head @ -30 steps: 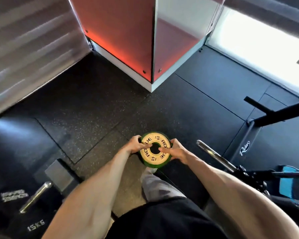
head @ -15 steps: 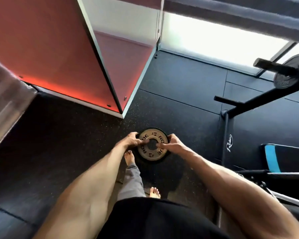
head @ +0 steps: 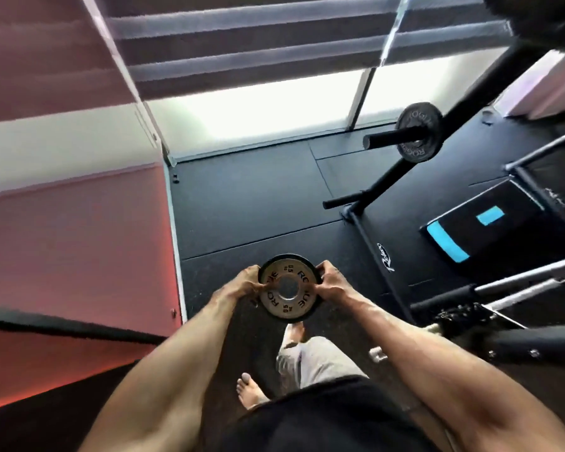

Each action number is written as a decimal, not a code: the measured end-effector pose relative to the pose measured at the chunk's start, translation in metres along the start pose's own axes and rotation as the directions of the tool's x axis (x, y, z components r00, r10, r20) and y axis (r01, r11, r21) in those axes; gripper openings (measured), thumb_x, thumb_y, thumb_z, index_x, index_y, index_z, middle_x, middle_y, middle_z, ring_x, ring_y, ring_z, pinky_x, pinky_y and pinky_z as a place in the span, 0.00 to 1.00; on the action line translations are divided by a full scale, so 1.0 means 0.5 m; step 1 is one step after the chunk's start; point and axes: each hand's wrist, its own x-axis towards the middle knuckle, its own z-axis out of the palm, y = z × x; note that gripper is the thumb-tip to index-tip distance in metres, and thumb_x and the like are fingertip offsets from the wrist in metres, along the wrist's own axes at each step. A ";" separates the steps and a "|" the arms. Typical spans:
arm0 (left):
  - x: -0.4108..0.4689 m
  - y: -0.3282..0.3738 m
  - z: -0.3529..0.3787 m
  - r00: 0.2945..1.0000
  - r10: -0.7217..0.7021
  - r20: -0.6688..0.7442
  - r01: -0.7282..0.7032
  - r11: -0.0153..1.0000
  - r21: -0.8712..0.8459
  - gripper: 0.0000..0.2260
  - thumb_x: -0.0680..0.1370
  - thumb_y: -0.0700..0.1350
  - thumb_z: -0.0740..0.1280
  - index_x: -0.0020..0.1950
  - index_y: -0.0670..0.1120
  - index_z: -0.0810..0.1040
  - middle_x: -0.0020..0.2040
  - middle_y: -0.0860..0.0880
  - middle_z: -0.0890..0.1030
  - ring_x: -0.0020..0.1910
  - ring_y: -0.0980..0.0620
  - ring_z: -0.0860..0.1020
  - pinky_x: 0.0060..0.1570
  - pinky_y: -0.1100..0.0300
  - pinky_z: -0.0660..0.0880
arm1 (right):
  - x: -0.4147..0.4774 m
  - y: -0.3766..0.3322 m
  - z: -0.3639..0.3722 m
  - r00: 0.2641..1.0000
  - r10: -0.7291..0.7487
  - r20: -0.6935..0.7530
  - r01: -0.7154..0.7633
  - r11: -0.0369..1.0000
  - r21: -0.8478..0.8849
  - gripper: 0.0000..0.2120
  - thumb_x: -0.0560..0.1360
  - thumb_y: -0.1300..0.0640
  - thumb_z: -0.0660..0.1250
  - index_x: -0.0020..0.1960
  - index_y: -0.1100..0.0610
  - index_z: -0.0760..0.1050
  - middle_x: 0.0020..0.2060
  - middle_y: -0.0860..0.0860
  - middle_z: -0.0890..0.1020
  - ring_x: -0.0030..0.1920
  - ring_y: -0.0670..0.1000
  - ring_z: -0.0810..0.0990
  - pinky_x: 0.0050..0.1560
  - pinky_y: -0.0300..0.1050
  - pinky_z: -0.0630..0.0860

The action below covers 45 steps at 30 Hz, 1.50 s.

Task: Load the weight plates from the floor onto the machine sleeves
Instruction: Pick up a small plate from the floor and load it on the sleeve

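– Above the black gym floor, left to right: left hand curled round one edge of a small weight plate, right hand clamped on the opposite edge. The plate is held face-up before the person's waist, clear of the floor. How does it handle?
– Rigid and light, judging by its size. The smooth metal face looks slippery, so the rim is the place to grip, with the centre hole kept free. Far right, the machine sleeve carries one black plate, its bare end pointing left, well apart from both hands.
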 end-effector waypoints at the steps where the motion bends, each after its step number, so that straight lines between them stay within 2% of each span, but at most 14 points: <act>1: 0.035 0.015 -0.021 1.000 0.021 0.004 -0.022 0.998 0.057 0.20 0.74 0.53 0.74 0.55 0.43 0.73 0.52 0.42 0.79 0.45 0.46 0.80 0.37 0.53 0.81 | 0.022 -0.005 -0.012 0.999 0.015 -0.044 -0.014 1.000 0.019 0.21 0.69 0.55 0.77 0.55 0.55 0.70 0.50 0.55 0.81 0.50 0.54 0.80 0.49 0.47 0.77; 4: 0.141 0.082 -0.078 0.996 0.061 0.059 -0.068 0.990 0.124 0.19 0.74 0.54 0.73 0.53 0.44 0.69 0.49 0.45 0.78 0.43 0.44 0.80 0.39 0.48 0.81 | 0.096 -0.014 -0.056 0.989 0.053 -0.138 -0.042 0.996 0.080 0.21 0.70 0.54 0.77 0.56 0.55 0.71 0.50 0.54 0.81 0.51 0.55 0.81 0.51 0.49 0.79; 7: 0.244 0.169 -0.124 0.990 0.110 0.088 -0.124 0.978 0.167 0.18 0.78 0.51 0.70 0.58 0.42 0.67 0.49 0.46 0.77 0.44 0.47 0.77 0.34 0.54 0.78 | 0.176 -0.029 -0.119 0.975 0.073 -0.209 -0.036 0.984 0.176 0.21 0.71 0.52 0.77 0.56 0.54 0.70 0.47 0.51 0.80 0.48 0.53 0.81 0.46 0.46 0.78; 14: 0.515 0.384 -0.245 0.951 0.186 0.247 -0.266 0.900 0.346 0.16 0.79 0.47 0.67 0.62 0.42 0.68 0.53 0.45 0.77 0.47 0.50 0.75 0.41 0.57 0.74 | 0.342 -0.073 -0.288 0.930 0.123 -0.345 0.011 0.932 0.362 0.25 0.70 0.47 0.78 0.57 0.57 0.70 0.47 0.52 0.82 0.46 0.52 0.84 0.46 0.47 0.82; 18: 0.637 0.530 -0.278 0.913 0.315 0.259 -0.396 0.840 0.372 0.17 0.79 0.47 0.68 0.63 0.41 0.68 0.52 0.46 0.77 0.52 0.46 0.77 0.54 0.48 0.75 | 0.418 -0.095 -0.391 0.848 0.195 -0.493 0.045 0.900 0.434 0.20 0.74 0.51 0.75 0.60 0.55 0.70 0.44 0.46 0.81 0.43 0.45 0.83 0.38 0.34 0.79; 20: 0.686 0.587 -0.283 0.887 0.373 0.273 -0.455 0.808 0.374 0.17 0.78 0.46 0.68 0.63 0.41 0.68 0.51 0.45 0.77 0.52 0.44 0.78 0.55 0.46 0.76 | 0.449 -0.100 -0.431 0.799 0.233 -0.554 0.060 0.886 0.460 0.17 0.74 0.56 0.75 0.57 0.57 0.70 0.43 0.47 0.81 0.43 0.47 0.83 0.39 0.36 0.79; 22: 0.735 0.638 -0.284 0.856 0.421 0.299 -0.509 0.785 0.354 0.17 0.78 0.45 0.69 0.63 0.40 0.69 0.51 0.44 0.78 0.52 0.43 0.79 0.54 0.45 0.77 | 0.472 -0.104 -0.467 0.756 0.269 -0.597 0.073 0.871 0.486 0.17 0.73 0.56 0.76 0.55 0.56 0.71 0.44 0.49 0.81 0.45 0.50 0.83 0.42 0.41 0.81; 28: 0.859 0.726 -0.278 0.778 0.463 0.424 -0.610 0.718 0.335 0.17 0.77 0.44 0.71 0.61 0.41 0.68 0.48 0.44 0.80 0.43 0.48 0.78 0.42 0.55 0.75 | 0.521 -0.135 -0.522 0.644 0.373 -0.668 0.069 0.841 0.537 0.22 0.70 0.56 0.79 0.54 0.58 0.69 0.43 0.46 0.79 0.42 0.46 0.80 0.38 0.31 0.75; 32: 0.913 0.754 -0.290 0.704 0.521 0.483 -0.691 0.659 0.297 0.16 0.77 0.42 0.71 0.59 0.43 0.68 0.43 0.48 0.78 0.41 0.46 0.79 0.37 0.56 0.73 | 0.550 -0.159 -0.515 0.554 0.451 -0.700 0.072 0.811 0.580 0.29 0.67 0.42 0.77 0.56 0.58 0.70 0.48 0.53 0.82 0.47 0.54 0.83 0.47 0.49 0.81; 33: 0.924 0.765 -0.294 0.680 0.532 0.504 -0.714 0.638 0.289 0.15 0.77 0.42 0.70 0.59 0.43 0.68 0.43 0.48 0.78 0.41 0.46 0.79 0.37 0.56 0.73 | 0.557 -0.166 -0.514 0.515 0.475 -0.713 0.077 0.803 0.591 0.34 0.65 0.34 0.74 0.56 0.58 0.70 0.47 0.53 0.83 0.45 0.53 0.83 0.45 0.50 0.82; 35: 0.945 0.782 -0.300 0.630 0.540 0.558 -0.755 0.593 0.279 0.15 0.77 0.42 0.70 0.59 0.43 0.68 0.44 0.48 0.78 0.42 0.45 0.80 0.35 0.58 0.73 | 0.568 -0.177 -0.508 0.453 0.492 -0.744 0.075 0.810 0.582 0.40 0.62 0.25 0.66 0.55 0.58 0.69 0.42 0.47 0.82 0.39 0.47 0.82 0.38 0.38 0.80; 37: 0.960 0.790 -0.299 0.581 0.533 0.615 -0.789 0.553 0.266 0.15 0.78 0.44 0.70 0.59 0.44 0.67 0.46 0.47 0.80 0.44 0.44 0.82 0.36 0.53 0.78 | 0.566 -0.194 -0.500 0.409 0.488 -0.771 0.071 0.825 0.560 0.37 0.65 0.30 0.67 0.56 0.61 0.69 0.41 0.44 0.79 0.36 0.43 0.79 0.34 0.27 0.74; 41: 0.982 0.795 -0.303 0.474 0.555 0.684 -0.862 0.451 0.232 0.17 0.77 0.51 0.71 0.57 0.47 0.65 0.51 0.42 0.84 0.46 0.42 0.84 0.40 0.45 0.82 | 0.572 -0.192 -0.487 0.355 0.499 -0.790 -0.019 0.849 0.528 0.23 0.73 0.55 0.75 0.58 0.67 0.68 0.45 0.50 0.80 0.39 0.44 0.78 0.37 0.23 0.71; 45: 0.990 0.792 -0.300 0.320 0.629 0.709 -0.944 0.275 0.182 0.21 0.76 0.50 0.72 0.57 0.44 0.64 0.56 0.40 0.82 0.51 0.41 0.82 0.45 0.46 0.82 | 0.585 -0.180 -0.462 0.331 0.410 -0.850 -0.115 0.911 0.395 0.20 0.74 0.61 0.75 0.56 0.65 0.67 0.47 0.54 0.81 0.39 0.45 0.78 0.36 0.22 0.71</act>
